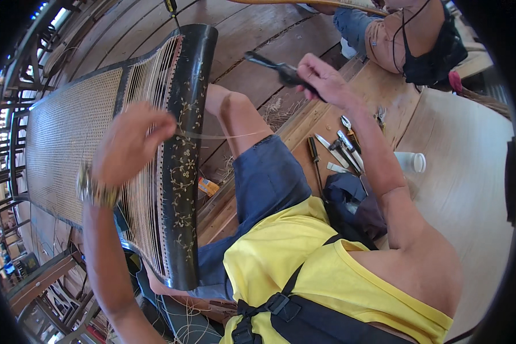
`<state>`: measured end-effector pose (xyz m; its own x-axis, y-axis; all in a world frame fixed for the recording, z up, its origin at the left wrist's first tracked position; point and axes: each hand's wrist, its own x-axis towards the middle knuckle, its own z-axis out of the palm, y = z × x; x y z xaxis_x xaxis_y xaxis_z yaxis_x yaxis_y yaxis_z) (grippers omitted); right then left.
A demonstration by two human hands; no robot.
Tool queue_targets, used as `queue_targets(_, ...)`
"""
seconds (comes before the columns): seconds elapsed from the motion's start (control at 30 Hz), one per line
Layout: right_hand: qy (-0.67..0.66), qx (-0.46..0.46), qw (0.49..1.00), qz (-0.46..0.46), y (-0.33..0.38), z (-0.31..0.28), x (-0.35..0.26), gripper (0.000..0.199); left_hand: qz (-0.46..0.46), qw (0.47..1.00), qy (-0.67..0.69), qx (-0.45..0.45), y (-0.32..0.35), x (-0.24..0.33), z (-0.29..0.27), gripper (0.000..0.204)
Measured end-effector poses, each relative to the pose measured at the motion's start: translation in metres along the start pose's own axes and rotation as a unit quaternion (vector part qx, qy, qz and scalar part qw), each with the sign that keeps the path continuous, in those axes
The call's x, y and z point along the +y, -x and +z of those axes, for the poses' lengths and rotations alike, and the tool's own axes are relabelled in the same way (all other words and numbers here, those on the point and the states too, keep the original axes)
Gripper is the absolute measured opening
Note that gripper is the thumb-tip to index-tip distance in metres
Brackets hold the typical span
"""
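I've got the left hand point(133, 143) blurred but pinched narrow on a thin pale cane strand point(223, 136), over a dark-framed panel of woven pale cane point(77, 117) whose black edge rail point(184, 172) has gold floral vines, lying left against the bent leg point(243, 120). My right hand point(325, 80) grips a black-handled metal tool point(289, 73), apart from the panel; a black-handled screwdriver point(313, 150) lies nearer the body.

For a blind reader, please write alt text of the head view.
A person in yellow holds a dark tool in the right hand; the left hand is over pale strands strung along a black, flower-decorated board. Hand tools lie on wood at the right.
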<state>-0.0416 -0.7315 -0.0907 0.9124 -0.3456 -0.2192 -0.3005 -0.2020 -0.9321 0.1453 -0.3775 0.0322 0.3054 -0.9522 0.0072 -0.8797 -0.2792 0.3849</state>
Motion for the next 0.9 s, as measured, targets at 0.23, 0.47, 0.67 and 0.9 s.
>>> queue_targets(0.23, 0.003, -0.28, 0.951, -0.132, 0.01, 0.058, -0.026, 0.015, 0.035, 0.978, -0.071, -0.195, -0.121, 0.005, 0.005, 0.021)
queue_targets(0.47, 0.037, -0.296, 0.95, -0.091, 0.016, 0.079, -0.034, 0.012, -0.007, 0.949, -0.101, -0.297, -0.16, 0.016, 0.031, 0.032)
queue_targets(0.67, -0.043, -0.228, 0.972, -0.031, 0.017, 0.118, -0.015, 0.016, 0.166, 0.983, -0.082, 0.019, -0.148, -0.012, 0.067, 0.025)
queue_targets(0.9, -0.232, -0.091, 0.968, 0.018, 0.017, 0.144, 0.021, 0.019, -0.326, 0.836, 0.417, 0.143, -0.019, 0.07, 0.113, 0.03)
